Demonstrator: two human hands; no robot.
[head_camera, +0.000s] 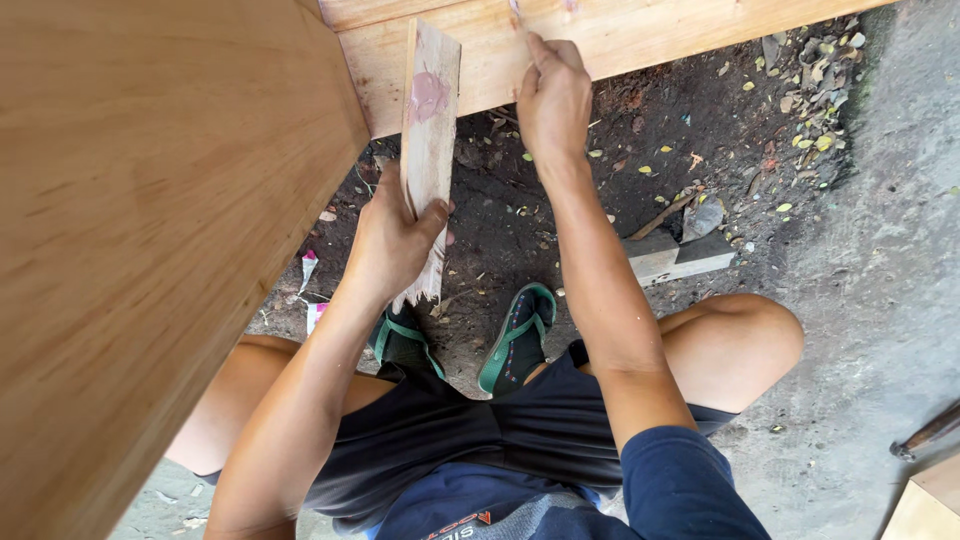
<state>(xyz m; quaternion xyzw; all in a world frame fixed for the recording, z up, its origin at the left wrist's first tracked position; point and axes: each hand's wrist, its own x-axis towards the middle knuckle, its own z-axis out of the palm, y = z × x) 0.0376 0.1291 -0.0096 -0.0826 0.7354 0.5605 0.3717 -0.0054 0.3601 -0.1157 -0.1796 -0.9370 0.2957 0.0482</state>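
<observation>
Person squats on dirt floor under pale wooden panel (640, 35). Left hand (395, 240) clamped around splintered wood offcut (430, 130), held upright; blob of pink filler (430, 95) sits on upper face, largely unspent. Right hand (553, 95) closed, fingertips pinching small pinkish applicator, tip pressed to panel face near top edge; tool itself barely visible. Judgement: filling under way; faint pink trace at contact spot; extent of surface already treated cannot be told. Large board (150, 250) fills left foreground. Green sandals (515, 335) below.
</observation>
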